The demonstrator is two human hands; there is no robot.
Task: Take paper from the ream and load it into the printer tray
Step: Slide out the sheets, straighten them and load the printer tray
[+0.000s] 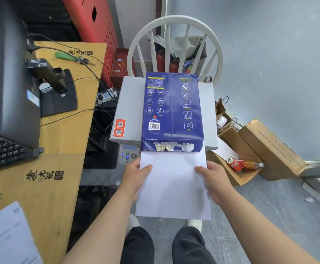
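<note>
Two bare hands grip one stack of white paper (pixel 172 185) at its long edges. Left hand (pixel 136 176): closed on the stack's left edge, thumb on top, fingers beneath. Right hand (pixel 213 178): closed on the right edge in the same manner. Far end of the stack meets the torn open end of the blue ream (pixel 171 109); whether it is still inside the wrapper cannot be told. Near end hangs free above the floor, over the person's shoes.

Ream lies flat, lengthwise, on top of a grey printer (pixel 128 103). Wrapper shows white icons, a barcode and ragged tear marks at the near end. Printer control panel (pixel 129 152) with small screen and buttons sits just left of the paper's far corner. Orange QR sticker (pixel 119 128) on the printer's front left corner. The paper tray is not visible.

White chair (pixel 174 44) stands behind the printer. Wooden desk (pixel 64 141) to the left carries a black monitor (pixel 8 77), keyboard (pixel 10 152) and cables. Open cardboard box (pixel 237 174) on the floor to the right holds a red drink can (pixel 233 164) and a bottle.
</note>
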